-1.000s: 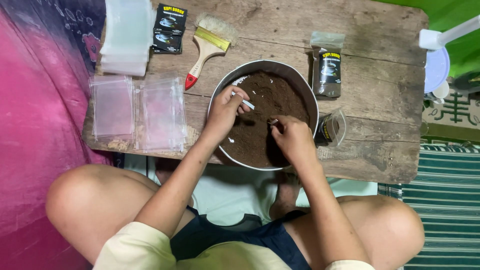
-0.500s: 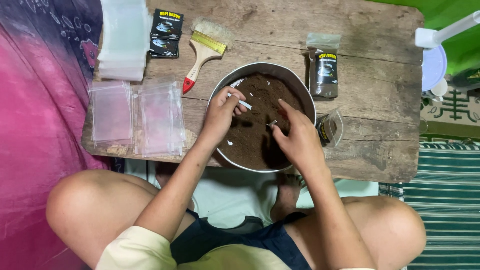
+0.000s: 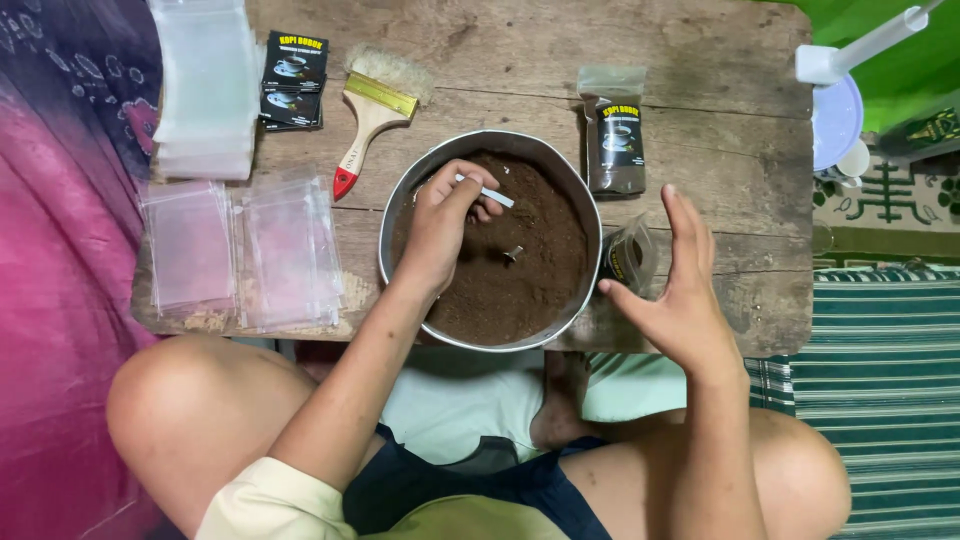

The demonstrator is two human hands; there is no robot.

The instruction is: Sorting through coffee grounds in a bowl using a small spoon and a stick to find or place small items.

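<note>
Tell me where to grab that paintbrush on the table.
Take the brush by its bare wooden handle, near the red tip, coming from the lower left. The bristles point up-right, and the bowl crowds its right side.

filled clear pouch, black label (image 3: pixel 614 143) right of bowl | open pouch (image 3: pixel 628 257) below | black labels (image 3: pixel 293 77), clear bags (image 3: pixel 203 85) top left

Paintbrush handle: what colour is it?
Pale wood with a red tip, on the paintbrush; seen in the head view.
</note>
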